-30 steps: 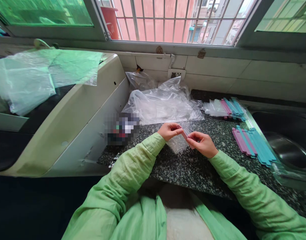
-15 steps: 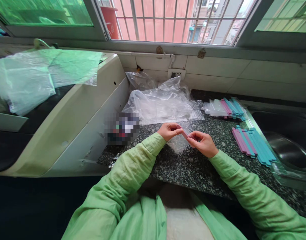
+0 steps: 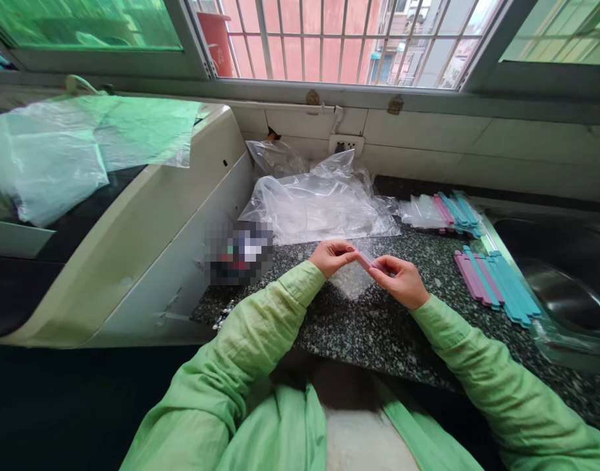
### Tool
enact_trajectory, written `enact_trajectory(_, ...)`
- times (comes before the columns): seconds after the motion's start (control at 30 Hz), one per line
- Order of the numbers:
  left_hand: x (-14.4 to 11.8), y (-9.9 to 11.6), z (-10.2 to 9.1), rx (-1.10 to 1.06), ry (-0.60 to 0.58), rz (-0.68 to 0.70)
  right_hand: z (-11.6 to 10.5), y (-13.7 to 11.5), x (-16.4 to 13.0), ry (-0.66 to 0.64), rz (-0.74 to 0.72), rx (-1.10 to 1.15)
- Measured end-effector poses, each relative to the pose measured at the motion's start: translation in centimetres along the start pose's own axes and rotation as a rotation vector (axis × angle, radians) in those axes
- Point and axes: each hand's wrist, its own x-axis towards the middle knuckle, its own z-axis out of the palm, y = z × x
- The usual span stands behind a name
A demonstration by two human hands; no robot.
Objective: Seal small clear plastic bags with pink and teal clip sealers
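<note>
Between both hands, a pink stick (image 3: 364, 261) is mostly hidden; left hand (image 3: 332, 256) and right hand (image 3: 399, 281) pinch its ends inside a small clear bag (image 3: 351, 282)

No text, label, brand or number can be read. White marks are seen on the red container (image 3: 216, 40) outside the window bars, but they are too small and cut off to be made out. The packet (image 3: 241, 252) on the counter by the white appliance is pixelated, so nothing on it can be read.
</note>
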Motion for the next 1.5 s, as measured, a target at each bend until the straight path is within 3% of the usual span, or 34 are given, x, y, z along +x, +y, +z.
enact_trajectory(0.57, -0.2, 0.4, 0.3, 0.133, -0.005, 0.044, -0.7, 0.6, 0.2, 0.077, -0.139, -0.171)
enact_trajectory(1.07, -0.3, 0.1, 0.5, 0.024, -0.041, -0.074, -0.9, 0.3, 0.2, 0.138, -0.305, -0.276)
enact_trajectory(1.27, -0.3, 0.2, 0.6, 0.034, -0.036, -0.059, -1.2, 0.5, 0.4, 0.159, -0.359, -0.39)
enact_trajectory(1.5, -0.3, -0.1, 0.6, 0.088, -0.056, 0.001, -1.4, 0.1, 0.4, 0.094, -0.322, -0.276)
